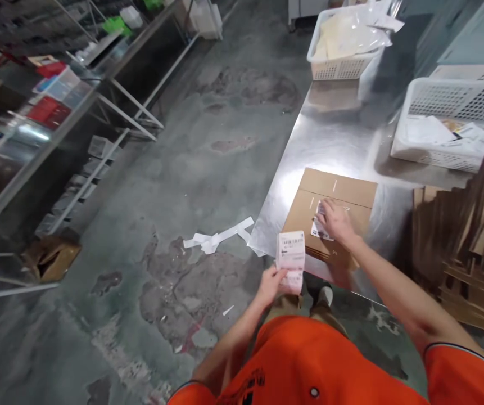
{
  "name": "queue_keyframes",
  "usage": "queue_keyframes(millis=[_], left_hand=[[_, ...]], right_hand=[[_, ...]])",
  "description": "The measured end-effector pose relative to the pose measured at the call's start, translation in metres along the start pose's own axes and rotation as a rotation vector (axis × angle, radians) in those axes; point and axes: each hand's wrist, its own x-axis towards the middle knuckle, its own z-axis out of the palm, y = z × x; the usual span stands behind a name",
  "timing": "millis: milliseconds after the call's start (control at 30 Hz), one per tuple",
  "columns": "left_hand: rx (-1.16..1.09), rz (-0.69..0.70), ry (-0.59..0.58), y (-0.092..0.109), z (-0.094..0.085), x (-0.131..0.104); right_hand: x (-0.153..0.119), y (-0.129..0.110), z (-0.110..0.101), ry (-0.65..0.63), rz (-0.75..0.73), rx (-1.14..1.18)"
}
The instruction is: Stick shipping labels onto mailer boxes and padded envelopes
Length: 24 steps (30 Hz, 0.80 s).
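Observation:
My left hand [270, 284] pinches a strip of printed labels [291, 250] beside the near left corner of a metal table [330, 129]. On that table lies a stack of flat brown cardboard [351, 194]. A white label [320, 225] rests on the top sheet, and my right hand [338, 220] is on it, fingertips at the label's upper right part. The fingers of my right hand are bent downward; whether they grip anything is hidden.
White baskets [343, 68] [439, 154] with papers and bags stand on the table. Folded cardboard [448, 242] is stacked at the right. White strips [218, 239] lie by the table corner. Another workbench [73, 112] runs along the left, with an open carton [51, 259] below.

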Motion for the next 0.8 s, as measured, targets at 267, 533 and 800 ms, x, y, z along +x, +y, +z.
queue_keyframes(millis=[267, 533, 800], left_hand=[[0.095, 0.286, -0.051, 0.046, 0.016, 0.054], [-0.018, 0.081, -0.004, 0.019, 0.026, -0.014], [-0.154, -0.056, -0.186, 0.029, 0.078, -0.056]], right_hand=[[-0.090, 0.029, 0.012, -0.024, -0.191, 0.121], [-0.141, 0.025, -0.060, 0.268, 0.451, 0.445], [-0.253, 0.130, -0.266, 0.752, 0.612, 0.356]])
